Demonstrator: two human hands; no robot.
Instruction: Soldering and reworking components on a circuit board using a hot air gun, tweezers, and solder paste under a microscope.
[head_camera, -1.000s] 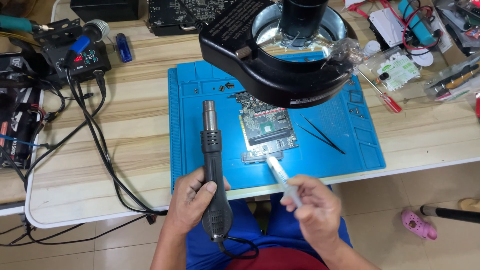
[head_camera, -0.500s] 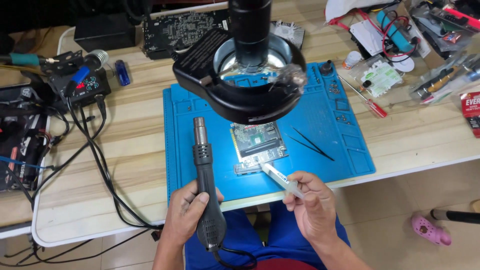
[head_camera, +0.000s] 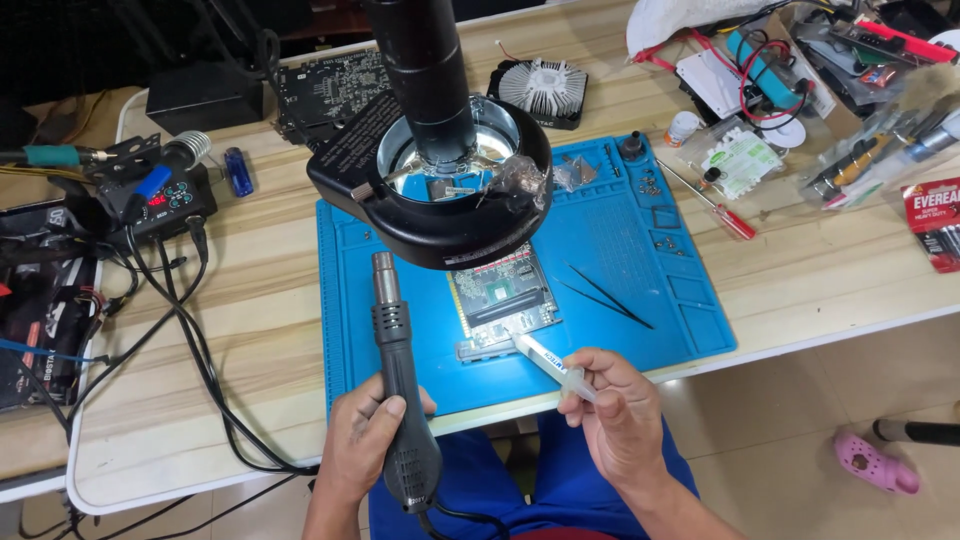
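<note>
Over the board (head_camera: 503, 300) hangs a magnifier (head_camera: 430, 190); our left hand (head_camera: 365, 440) grips the heat gun (head_camera: 400, 400), right hand (head_camera: 620, 420) a syringe (head_camera: 548, 358); tweezers (head_camera: 605, 295) lie beside.

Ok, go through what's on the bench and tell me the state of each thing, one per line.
Left hand: closed around the hot air gun.
Hot air gun: held, nozzle pointing away over the blue mat.
Right hand: gripping the syringe.
Syringe: held, tip at the circuit board's edge.
Circuit board: flat on the blue mat.
Tweezers: lying on the mat, untouched.
Red screwdriver: lying on the table.
</note>
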